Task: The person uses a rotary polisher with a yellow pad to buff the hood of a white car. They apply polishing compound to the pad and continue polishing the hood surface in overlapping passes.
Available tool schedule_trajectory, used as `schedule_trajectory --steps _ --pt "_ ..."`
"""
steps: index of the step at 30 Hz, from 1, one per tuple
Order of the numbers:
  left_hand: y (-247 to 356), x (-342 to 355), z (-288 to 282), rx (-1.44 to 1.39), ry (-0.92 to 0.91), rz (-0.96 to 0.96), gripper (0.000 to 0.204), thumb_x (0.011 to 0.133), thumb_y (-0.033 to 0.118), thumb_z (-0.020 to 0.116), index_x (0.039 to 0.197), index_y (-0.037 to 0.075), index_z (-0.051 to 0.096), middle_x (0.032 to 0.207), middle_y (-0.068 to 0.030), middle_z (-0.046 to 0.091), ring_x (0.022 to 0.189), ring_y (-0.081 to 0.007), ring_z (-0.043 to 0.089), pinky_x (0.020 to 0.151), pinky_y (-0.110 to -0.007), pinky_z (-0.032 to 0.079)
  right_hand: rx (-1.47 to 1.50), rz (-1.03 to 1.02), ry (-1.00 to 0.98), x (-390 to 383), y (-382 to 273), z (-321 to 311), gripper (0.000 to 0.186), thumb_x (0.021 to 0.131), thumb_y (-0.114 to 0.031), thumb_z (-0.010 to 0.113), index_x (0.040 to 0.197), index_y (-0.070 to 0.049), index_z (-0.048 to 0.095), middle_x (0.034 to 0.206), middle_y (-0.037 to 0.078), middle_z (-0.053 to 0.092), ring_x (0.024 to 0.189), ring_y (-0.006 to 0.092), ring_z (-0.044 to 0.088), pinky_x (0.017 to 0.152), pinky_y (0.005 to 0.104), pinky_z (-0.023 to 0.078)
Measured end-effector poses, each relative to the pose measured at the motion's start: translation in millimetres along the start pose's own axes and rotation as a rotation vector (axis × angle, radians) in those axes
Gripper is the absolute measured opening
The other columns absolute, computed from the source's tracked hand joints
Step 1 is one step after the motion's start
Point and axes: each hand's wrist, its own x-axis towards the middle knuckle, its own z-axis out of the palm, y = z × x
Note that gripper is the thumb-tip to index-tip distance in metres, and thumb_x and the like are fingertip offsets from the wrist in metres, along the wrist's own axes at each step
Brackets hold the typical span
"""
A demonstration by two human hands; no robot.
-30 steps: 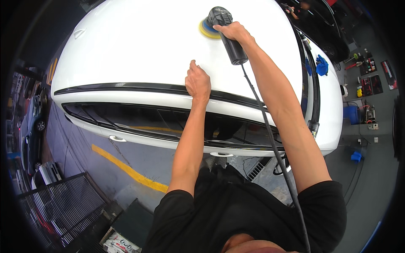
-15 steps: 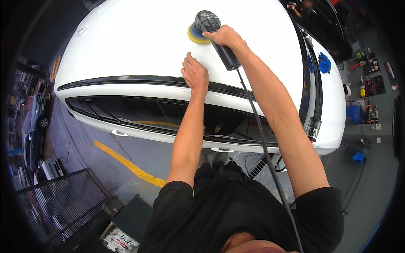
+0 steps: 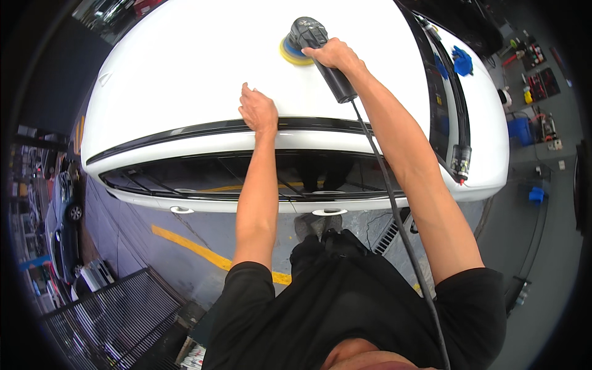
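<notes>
My right hand [image 3: 336, 54] is wrapped round the black body of a polisher [image 3: 333, 77]. Its round pad, yellow and blue [image 3: 295, 54], sits against the white car roof [image 3: 185, 68]. From the polisher's rear end a black cord [image 3: 388, 185] runs down past my right forearm and over my shirt. My left hand [image 3: 258, 111] is at the near side of the roof, just above the black roof trim [image 3: 197, 128]. Its fingers are loosely bent and partly apart, with nothing in them; the underside of the palm is hidden.
A crumpled blue cloth or glove [image 3: 462, 60] lies on the white car near the windscreen. Tools [image 3: 542, 85] and a blue bin [image 3: 521, 131] stand on the grey floor at right. A floor grate [image 3: 387, 239] is beside me. At left are a slatted metal gate [image 3: 111, 308] and a parked car [image 3: 61, 216].
My left hand has moved left and slightly nearer along the roof edge. The polisher stays in my right hand, shifted slightly right in view. The whole view has turned a little.
</notes>
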Motion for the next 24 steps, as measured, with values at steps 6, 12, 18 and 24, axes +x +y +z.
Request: schedule_trajectory --steps 6,12,18,24 --pt "-5 0 -1 0.018 -0.023 -0.005 0.040 0.108 0.024 0.043 0.142 0.003 0.045 0.118 -0.0260 0.066 0.107 -0.0422 0.064 0.100 -0.052 0.045 0.038 0.105 0.020 -11 45 -27 0.076 0.078 -0.066 0.074 0.119 -0.002 0.073 0.110 0.019 0.075 0.103 0.0323 0.073 0.091 0.0457 0.057" --pt "4 -1 -4 0.066 -0.065 -0.013 0.041 0.108 0.025 0.043 0.141 0.001 0.044 0.116 -0.0235 0.067 0.108 -0.0387 0.064 0.100 -0.050 0.045 0.035 0.153 0.124 -12 108 -46 0.079 0.079 -0.064 0.073 0.123 0.001 0.070 0.113 0.022 0.074 0.105 0.0328 0.073 0.092 0.0442 0.057" --pt "5 0 -6 0.088 -0.066 0.003 0.039 0.108 0.025 0.044 0.139 0.000 0.046 0.112 -0.0223 0.068 0.106 -0.0371 0.065 0.100 -0.049 0.045 0.089 0.194 0.157 -8 164 -66 0.079 0.079 -0.066 0.073 0.118 0.003 0.073 0.108 0.025 0.074 0.098 0.0344 0.075 0.092 0.0449 0.056" --pt "7 -2 -5 0.088 -0.086 -0.012 0.041 0.108 0.026 0.044 0.140 0.000 0.047 0.115 -0.0241 0.069 0.108 -0.0383 0.065 0.101 -0.049 0.044 0.108 0.162 0.190 -5 240 -81 0.096 0.077 -0.074 0.071 0.121 0.011 0.069 0.107 0.032 0.072 0.095 0.0405 0.074 0.085 0.0462 0.058"
